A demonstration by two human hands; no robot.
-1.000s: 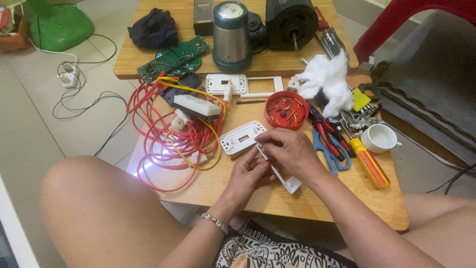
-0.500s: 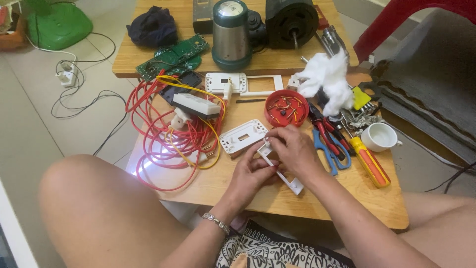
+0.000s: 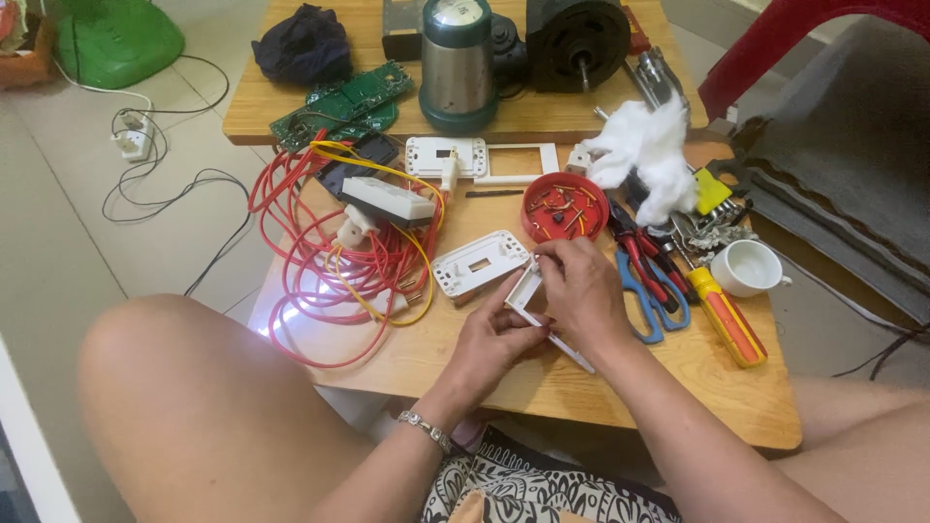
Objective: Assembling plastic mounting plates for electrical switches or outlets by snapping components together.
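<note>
Both of my hands hold a white rectangular plastic frame (image 3: 529,289) tilted up over the wooden table (image 3: 678,387). My left hand (image 3: 496,337) grips its lower edge from below. My right hand (image 3: 579,287) pinches its upper end with the fingertips and covers most of its right side. A white switch cover plate (image 3: 479,261) lies flat just left of the frame. A red round lid (image 3: 564,207) with small wire bits sits right behind my right hand.
A coil of red and yellow wire (image 3: 339,271) with a white adapter lies at left. Scissors (image 3: 644,281), red pliers, a yellow-orange screwdriver (image 3: 722,315), a white cup (image 3: 748,268) and cotton wool (image 3: 644,155) crowd the right. Green circuit boards (image 3: 344,102), a steel jar (image 3: 457,63) and a motor (image 3: 578,44) stand behind.
The white frame has been tipped up a little more between my hands. My right fingers have shifted to its upper end. Nothing else on the table has moved.
</note>
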